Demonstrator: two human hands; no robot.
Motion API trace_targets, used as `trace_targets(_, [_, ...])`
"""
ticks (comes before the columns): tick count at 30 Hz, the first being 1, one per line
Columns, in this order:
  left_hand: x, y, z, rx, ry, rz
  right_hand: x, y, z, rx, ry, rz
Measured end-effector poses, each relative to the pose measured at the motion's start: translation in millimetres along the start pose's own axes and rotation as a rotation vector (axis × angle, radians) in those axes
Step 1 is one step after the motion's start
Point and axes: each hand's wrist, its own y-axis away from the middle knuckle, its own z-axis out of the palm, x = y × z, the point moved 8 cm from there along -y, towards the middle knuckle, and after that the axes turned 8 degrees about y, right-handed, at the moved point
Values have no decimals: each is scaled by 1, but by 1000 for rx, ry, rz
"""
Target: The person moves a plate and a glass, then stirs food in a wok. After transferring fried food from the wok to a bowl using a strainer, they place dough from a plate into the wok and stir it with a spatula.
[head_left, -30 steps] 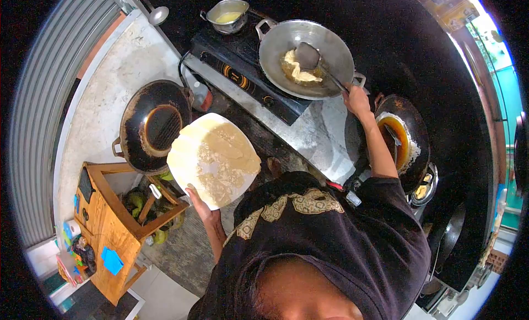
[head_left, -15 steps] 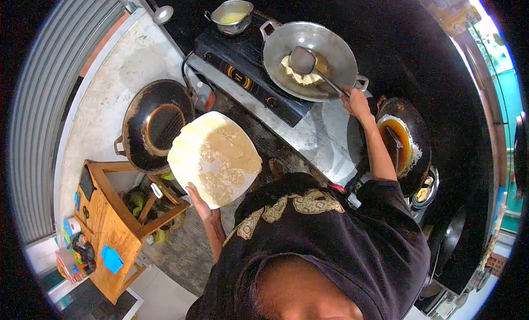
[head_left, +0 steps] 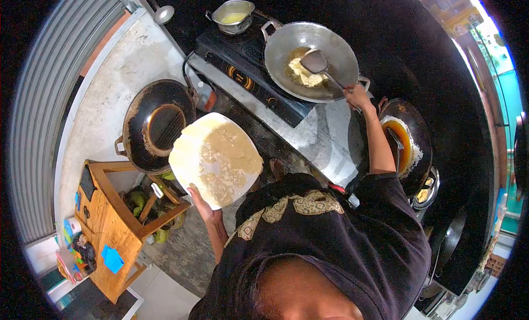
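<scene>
My left hand (head_left: 205, 207) grips the lower edge of a white square plate (head_left: 238, 192), which bears flat pale dough sheets (head_left: 220, 149) dusted with flour. The fingers of my right hand (head_left: 359, 97) are wrapped round the handle of a metal spatula (head_left: 314, 61). The spatula's blade is inside a large silver wok (head_left: 341, 53) on the stove, touching or just over a pale yellow piece of food (head_left: 304, 75) that lies in oil.
A small metal pot (head_left: 233, 18) with yellow liquid stands behind the stove (head_left: 242, 72). A dark wok (head_left: 157, 127) is at the left, another wok (head_left: 408, 116) with brown liquid at the right. A wooden table (head_left: 113, 232) stands lower left.
My right hand and the spatula have moved slightly right. The blade has shifted to the right side of the food, which looks more folded. The plate has hardly moved.
</scene>
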Motion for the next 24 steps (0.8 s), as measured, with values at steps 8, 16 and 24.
trace_targets(8, [8,5,13,35,-78,11,1,9,-5,-21,45,8])
trace_targets(16, [2,-1,4,-39,33,-30,-8,21,-81,273,486,74])
trace_targets(24, [2,5,3,-73,120,-36,18,10,-86,173,524,138])
